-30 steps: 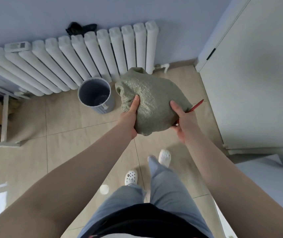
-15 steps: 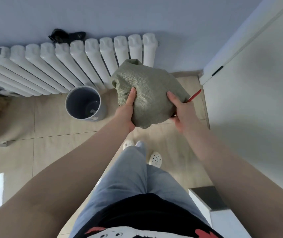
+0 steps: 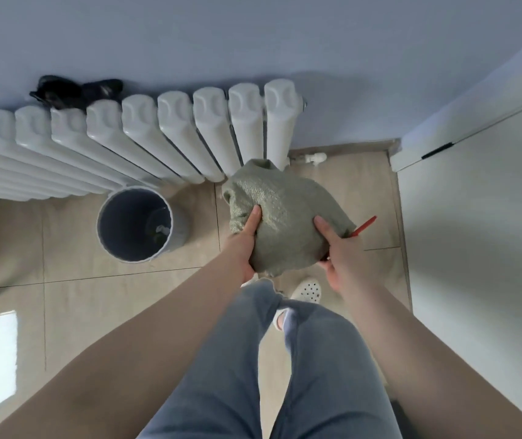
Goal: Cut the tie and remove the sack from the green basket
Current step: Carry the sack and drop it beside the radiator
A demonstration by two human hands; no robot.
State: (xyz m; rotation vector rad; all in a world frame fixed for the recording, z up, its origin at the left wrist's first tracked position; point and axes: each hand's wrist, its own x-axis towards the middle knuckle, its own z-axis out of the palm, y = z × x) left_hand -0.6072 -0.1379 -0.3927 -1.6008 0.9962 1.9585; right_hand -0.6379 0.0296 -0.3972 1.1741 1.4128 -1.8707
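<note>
- Carrying the sack [image 3: 285, 223] w/ both hands: left hand [image 3: 242, 248] cupped on its near-left side, right hand [image 3: 345, 258] clamping its right side plus a red tool [image 3: 364, 226]. No green basket in view.
- Risk, I reckon: red tool pinned under the fingers could snag the weave or slip; sack may sag out btwn palms.
- Below the grip: beige tile floor [image 3: 94, 296]; radiator [image 3: 158, 137] beyond it; grey bin [image 3: 136, 224] to its left.

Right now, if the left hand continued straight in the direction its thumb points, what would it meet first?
The left hand already grips the sack, so it meets that first. Beyond the sack, the line probably leads to the white radiator, though depth is unclear.
</note>
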